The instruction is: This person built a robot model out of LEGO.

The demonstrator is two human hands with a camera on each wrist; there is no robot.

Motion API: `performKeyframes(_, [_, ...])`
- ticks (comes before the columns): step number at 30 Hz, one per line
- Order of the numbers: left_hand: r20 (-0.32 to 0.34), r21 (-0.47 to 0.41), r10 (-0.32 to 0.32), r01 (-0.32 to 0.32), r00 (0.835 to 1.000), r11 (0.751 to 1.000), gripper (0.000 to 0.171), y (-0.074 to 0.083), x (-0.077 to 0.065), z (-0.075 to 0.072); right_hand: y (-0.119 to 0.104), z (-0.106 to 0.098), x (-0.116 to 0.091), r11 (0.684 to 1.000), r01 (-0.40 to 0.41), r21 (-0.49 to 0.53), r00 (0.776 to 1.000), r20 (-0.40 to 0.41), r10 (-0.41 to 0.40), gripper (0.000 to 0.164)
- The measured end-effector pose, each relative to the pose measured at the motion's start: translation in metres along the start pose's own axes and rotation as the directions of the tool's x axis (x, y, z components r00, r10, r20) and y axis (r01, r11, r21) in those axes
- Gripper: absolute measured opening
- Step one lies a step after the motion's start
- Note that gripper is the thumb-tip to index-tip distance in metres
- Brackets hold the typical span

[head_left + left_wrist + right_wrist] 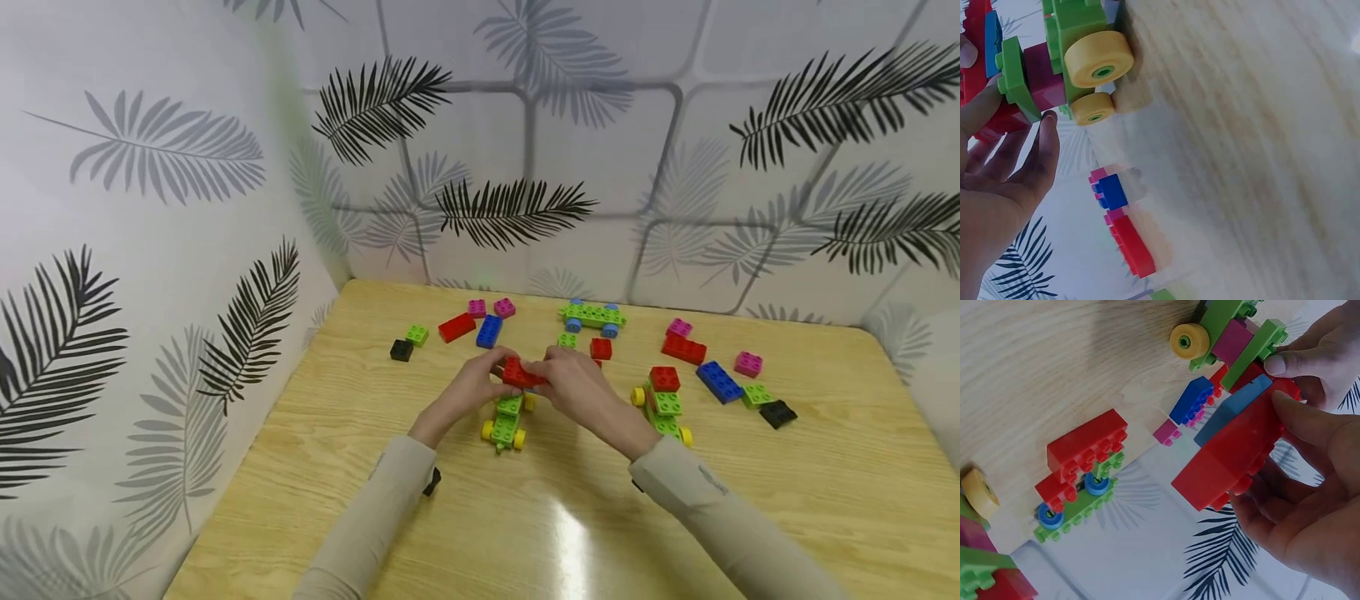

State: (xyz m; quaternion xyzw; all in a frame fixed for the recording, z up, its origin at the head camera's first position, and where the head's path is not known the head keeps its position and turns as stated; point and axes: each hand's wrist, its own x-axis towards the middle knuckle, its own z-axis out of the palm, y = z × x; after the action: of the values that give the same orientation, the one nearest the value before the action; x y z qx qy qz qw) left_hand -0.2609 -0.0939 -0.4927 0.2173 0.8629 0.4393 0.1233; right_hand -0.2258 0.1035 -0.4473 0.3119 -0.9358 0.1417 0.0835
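Observation:
A toy block car (506, 427) with a green base and yellow wheels stands at mid-table under both hands. My left hand (474, 385) grips its upper part; in the left wrist view the thumb lies by the green plate (1019, 78), above a magenta brick (1045, 76). From the other side, my right hand (579, 385) pinches a long red brick (1229, 447), thumb on one face and fingers by its studs. A blue brick (1232, 409) lies flat against the underside of that red brick, close to the green plate.
Right of the hands stands a second yellow-wheeled block car (666, 404). A green base with blue wheels (592, 315) sits near the back wall. Loose bricks lie on both sides, among them a blue brick (719, 382), a red brick (457, 327) and a black brick (401, 350).

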Motion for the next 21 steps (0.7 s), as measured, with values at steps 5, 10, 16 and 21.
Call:
performKeyframes(5, [0.039,0.024,0.071,-0.072,0.997,0.997,0.048,0.000,0.000,-0.005,-0.004,-0.002,0.004,0.999,-0.022,-0.028,0.998,0.051,0.023,0.034])
performKeyframes(10, [0.040,0.061,0.112,-0.114,0.993,0.992,0.044,-0.003,-0.001,-0.008,-0.005,-0.002,0.003,0.999,-0.030,-0.030,0.998,0.051,0.032,0.036])
performKeyframes(16, [0.001,0.066,0.114,-0.114,0.993,0.991,0.043,-0.006,-0.002,-0.008,0.003,-0.001,-0.003,1.000,-0.002,0.010,1.000,0.016,0.002,0.040])
performKeyframes(21, [-0.016,0.076,0.095,-0.093,0.995,0.993,0.044,-0.006,-0.004,-0.005,0.034,-0.020,-0.023,0.997,-0.018,0.080,0.997,-0.080,0.024,0.034])
